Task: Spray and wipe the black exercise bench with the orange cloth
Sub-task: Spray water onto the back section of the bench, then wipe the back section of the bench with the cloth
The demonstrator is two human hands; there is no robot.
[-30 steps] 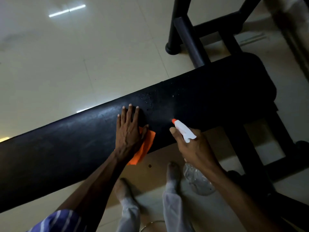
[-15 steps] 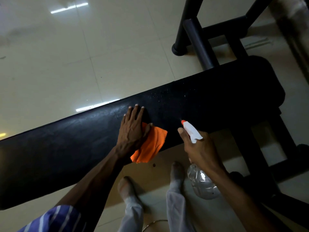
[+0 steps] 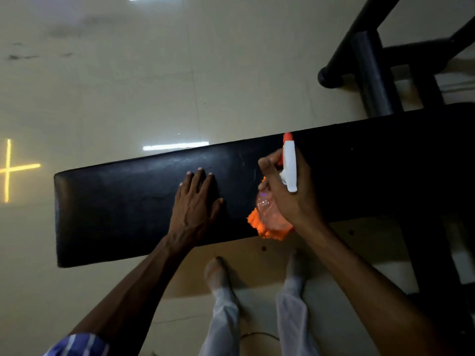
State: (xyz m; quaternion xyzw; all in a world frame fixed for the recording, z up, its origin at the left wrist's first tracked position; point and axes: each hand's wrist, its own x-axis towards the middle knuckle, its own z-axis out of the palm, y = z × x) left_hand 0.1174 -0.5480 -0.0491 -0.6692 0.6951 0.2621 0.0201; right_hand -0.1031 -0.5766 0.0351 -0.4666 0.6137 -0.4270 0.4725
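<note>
A person stands at a long black bench and looks down at it. The bench pad runs from the left side of the view to the far right, and it tilts up a little toward the right.

The left hand lies flat on top of the pad, near the middle. Its fingers are straight and close together, pointing away from the person, and the thumb sticks out to the right. It holds nothing. It just presses on the black top.

The right hand is over the pad, just to the right of the left hand. Its fingers are curled around the neck of a spray bottle. The bottle has a white head with an orange tip, and the tip points away from the person. One finger curls round the front of the head, by the orange trigger. The clear body of the bottle hangs down under the hand.

The orange cloth is under the right hand, at the near edge of the pad. It is bunched up. Part of it shows through the clear bottle. It is hard to tell if the right hand also holds the cloth or if the cloth just lies on the bench.

Black metal bars of the frame stand behind the pad on the right. The floor is shiny pale tile.
</note>
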